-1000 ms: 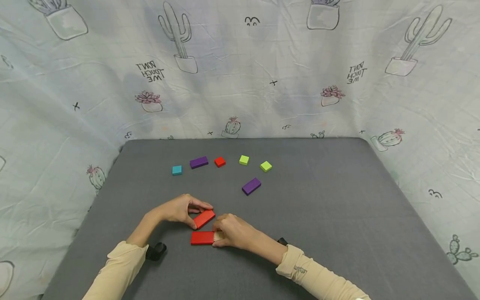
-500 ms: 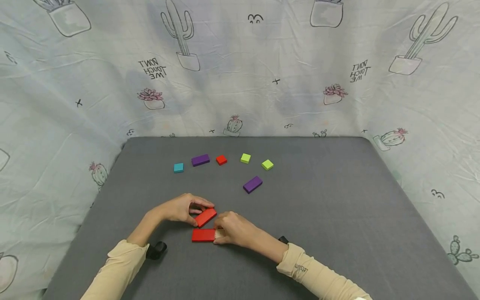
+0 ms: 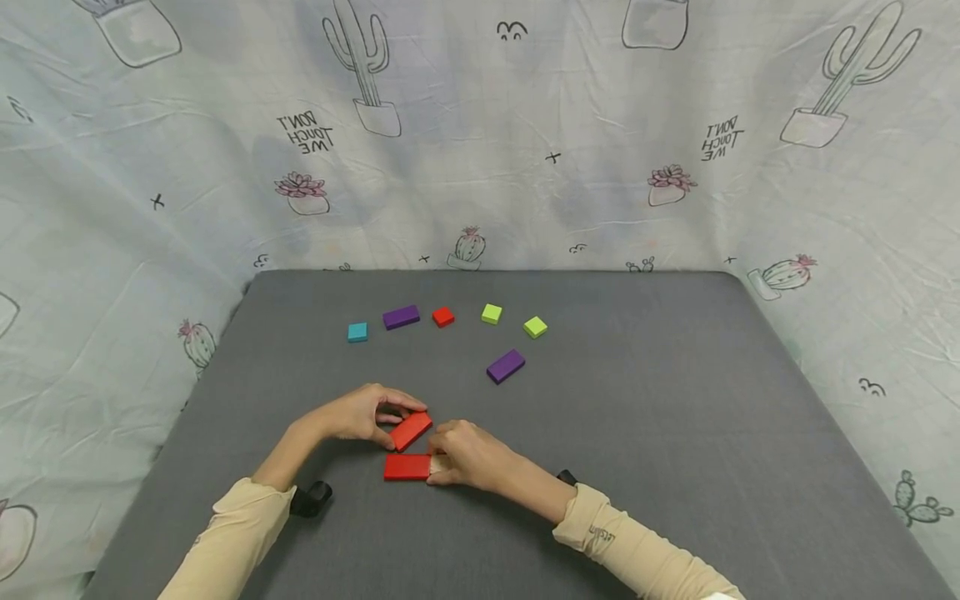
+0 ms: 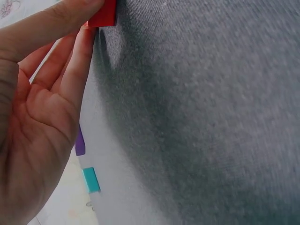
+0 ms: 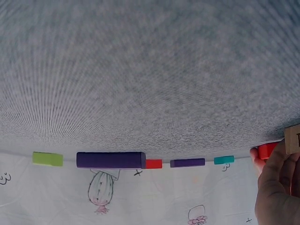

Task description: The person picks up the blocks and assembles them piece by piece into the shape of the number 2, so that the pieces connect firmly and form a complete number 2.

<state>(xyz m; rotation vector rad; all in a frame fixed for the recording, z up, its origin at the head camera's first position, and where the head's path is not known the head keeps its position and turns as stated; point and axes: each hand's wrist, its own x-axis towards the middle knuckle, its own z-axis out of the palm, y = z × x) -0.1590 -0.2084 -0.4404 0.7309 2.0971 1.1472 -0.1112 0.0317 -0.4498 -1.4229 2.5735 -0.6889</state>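
Note:
My left hand (image 3: 372,414) pinches a flat red rectangular block (image 3: 411,431) between thumb and fingertips, the block lying at a slant in the head view. In the left wrist view, only one end of that red block (image 4: 104,15) shows at the top. Just nearer to me lies a second red block (image 3: 407,467), set sideways. At its right end my right hand (image 3: 471,455) grips a plain wooden block (image 3: 438,464), mostly hidden by the fingers. A dark printed mark shows on this wooden block (image 5: 293,139) in the right wrist view.
Farther back on the grey table (image 3: 675,433) lie a teal block (image 3: 357,332), a purple block (image 3: 401,317), a small red block (image 3: 443,317) and two lime green blocks (image 3: 491,314). Another purple block (image 3: 506,367) lies closer. Behind the table hangs a cactus-print cloth (image 3: 480,125).
The head view shifts slightly. Both hands keep their grips, and the blocks stay in nearly the same places.

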